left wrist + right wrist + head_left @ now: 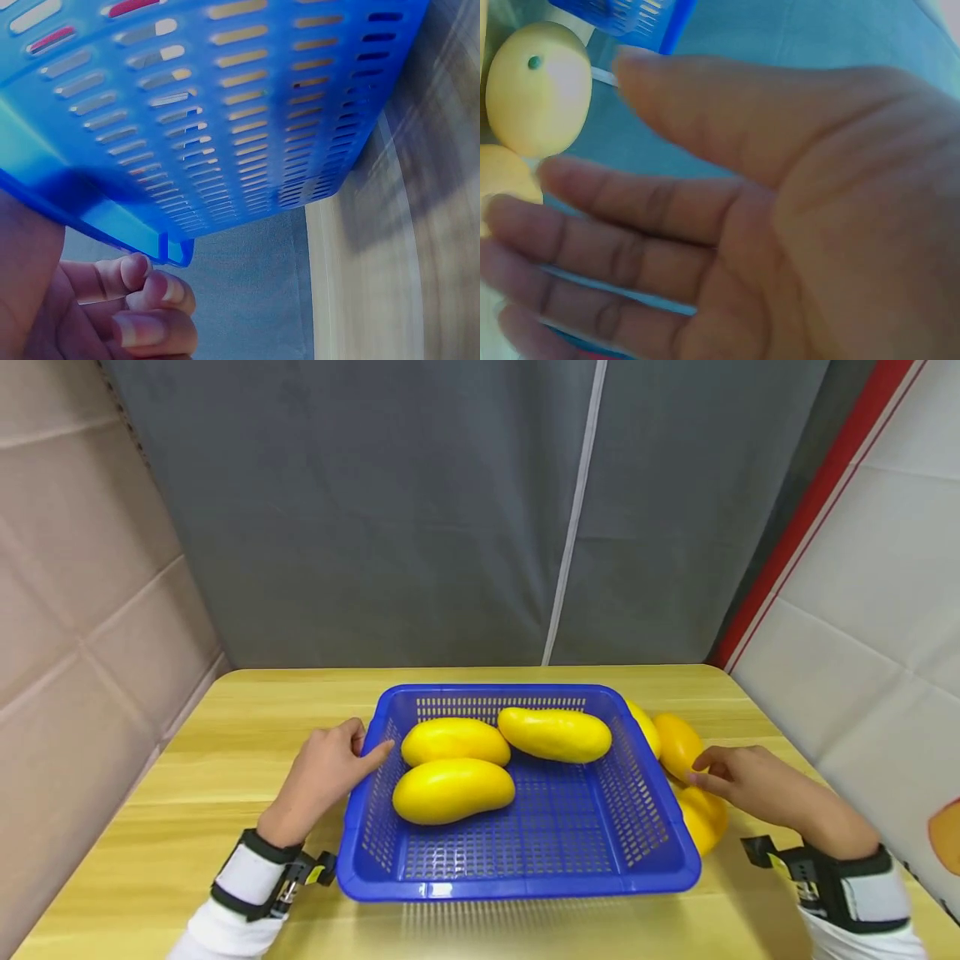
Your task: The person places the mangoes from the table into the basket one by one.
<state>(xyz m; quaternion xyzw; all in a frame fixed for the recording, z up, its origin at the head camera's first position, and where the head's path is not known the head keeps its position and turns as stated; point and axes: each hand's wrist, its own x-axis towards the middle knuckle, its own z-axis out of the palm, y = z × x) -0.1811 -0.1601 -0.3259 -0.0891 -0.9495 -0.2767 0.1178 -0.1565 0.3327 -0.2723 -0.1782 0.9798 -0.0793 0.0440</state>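
Observation:
A blue plastic basket [517, 887] stands on the wooden table with three yellow mangoes inside: one [453, 791] at front left, one [455, 742] behind it, one [555, 735] at back right. My left hand [322, 772] holds the basket's left rim, thumb over the top edge; in the left wrist view its fingers [161, 322] curl beneath the rim. Beside the basket's right wall lie more mangoes, a middle one [677, 743] and a nearer one [705, 818]. Over these two hovers my right hand [765, 785], fingers loosely bent and holding nothing; the right wrist view shows thumb and fingers apart.
Another yellow mango [647, 729] is partly hidden behind the basket's right rim. A grey curtain [390, 527] closes off the back of the table [247, 735]. Pale padded walls rise at left and right.

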